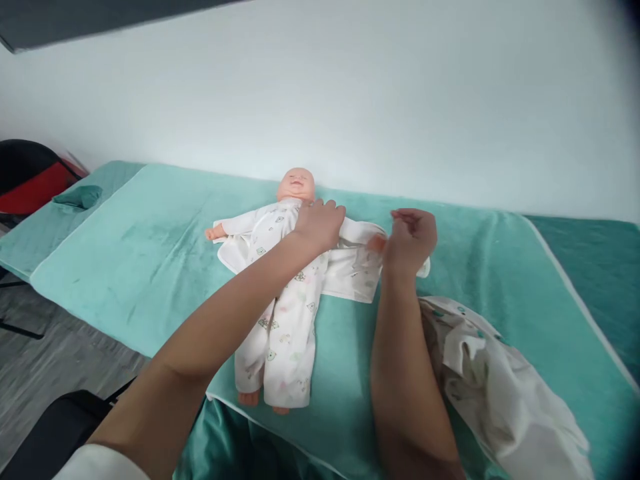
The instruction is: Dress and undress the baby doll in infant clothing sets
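One baby doll point(295, 193) at frame centre, lying face up on a teal velvety mat point(150, 253). One printed white sleepsuit point(283, 333) on it, soft cotton. Left hand point(320, 223) rests flat, fingers loose, on the doll's chest. Right hand point(410, 240) pinches closed on the sleeve; doll's arm there mostly hidden. One crumpled printed cloth point(500, 387) lower right, cut off by the frame edge.

In front of you a bed point(150, 267) covered in a teal blanket carries a baby doll point(280, 293) lying face up in the middle, a crumpled printed cloth point(505, 387) at your right, and a small teal pillow point(79, 196) far left.
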{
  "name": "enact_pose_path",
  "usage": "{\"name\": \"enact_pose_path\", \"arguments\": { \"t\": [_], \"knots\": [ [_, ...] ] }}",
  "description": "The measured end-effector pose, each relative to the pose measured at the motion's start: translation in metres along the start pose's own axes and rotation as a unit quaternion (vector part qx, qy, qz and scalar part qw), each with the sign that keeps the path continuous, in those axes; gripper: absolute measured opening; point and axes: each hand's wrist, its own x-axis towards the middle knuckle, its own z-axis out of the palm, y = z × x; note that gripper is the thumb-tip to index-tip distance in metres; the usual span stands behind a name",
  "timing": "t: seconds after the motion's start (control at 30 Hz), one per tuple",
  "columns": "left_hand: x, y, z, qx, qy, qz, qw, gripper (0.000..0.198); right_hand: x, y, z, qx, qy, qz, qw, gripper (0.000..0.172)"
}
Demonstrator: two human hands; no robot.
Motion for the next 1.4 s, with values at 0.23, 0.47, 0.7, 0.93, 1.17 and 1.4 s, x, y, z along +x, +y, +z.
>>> {"name": "enact_pose_path", "arguments": {
  "t": [0.23,0.47,0.7,0.93,1.17,1.4],
  "knots": [
    [-0.045,-0.077,0.026,-0.283,0.167,-0.065,0.942,0.033,-0.038,-0.027,0.028,-0.060,-0.353,-0.105,0.928,0.031],
    [-0.053,-0.094,0.061,-0.381,0.258,-0.067,0.885,0.031,-0.052,-0.031,0.037,-0.093,-0.467,-0.157,0.865,0.062],
    [-0.054,-0.084,0.061,-0.249,0.366,0.050,0.896,0.021,-0.057,-0.038,0.036,-0.064,-0.461,-0.129,0.876,0.061],
    [-0.059,-0.080,0.071,-0.131,0.476,0.105,0.863,0.035,-0.072,-0.051,0.045,-0.033,-0.378,-0.191,0.905,0.036],
    [-0.062,-0.082,0.079,-0.126,0.502,0.068,0.853,0.050,-0.069,-0.050,0.039,-0.038,-0.356,-0.201,0.912,0.045],
    [-0.095,-0.120,0.101,-0.176,0.422,-0.026,0.889,0.059,-0.065,-0.051,0.021,-0.121,-0.389,-0.088,0.909,0.057]
  ]
}}
